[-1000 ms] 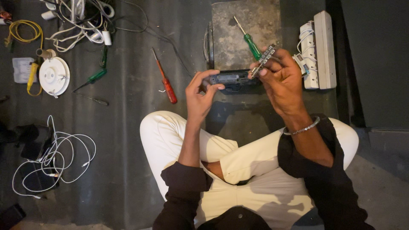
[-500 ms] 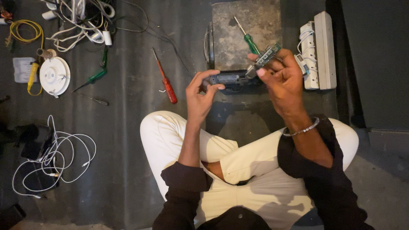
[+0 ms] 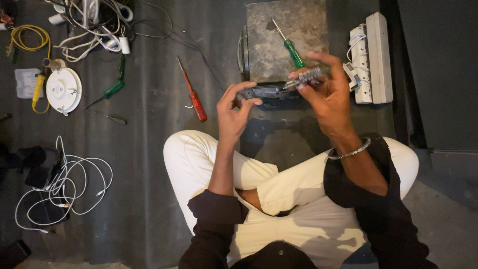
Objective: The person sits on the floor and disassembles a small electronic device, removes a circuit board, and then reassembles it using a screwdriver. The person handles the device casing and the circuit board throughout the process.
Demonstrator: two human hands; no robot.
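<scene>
I sit cross-legged on a dark floor. My left hand (image 3: 235, 110) grips the left end of a small dark electrical device (image 3: 269, 92) held in front of me. My right hand (image 3: 326, 92) holds a clear-handled screwdriver (image 3: 307, 76), its tip lowered onto the right end of the device. A silver bracelet circles my right wrist. A green-handled screwdriver (image 3: 290, 47) lies on a worn metal box (image 3: 286, 37) just beyond my hands.
A red-handled screwdriver (image 3: 193, 94) lies on the floor to the left. Farther left are another green screwdriver (image 3: 109, 91), a round white fitting (image 3: 63, 89), yellow cable (image 3: 31, 37) and coiled white wires (image 3: 64, 184). A white power strip (image 3: 373, 57) lies at right.
My right hand has tilted the clear-handled screwdriver flatter and brought its tip closer to the device. My left hand has kept its hold.
</scene>
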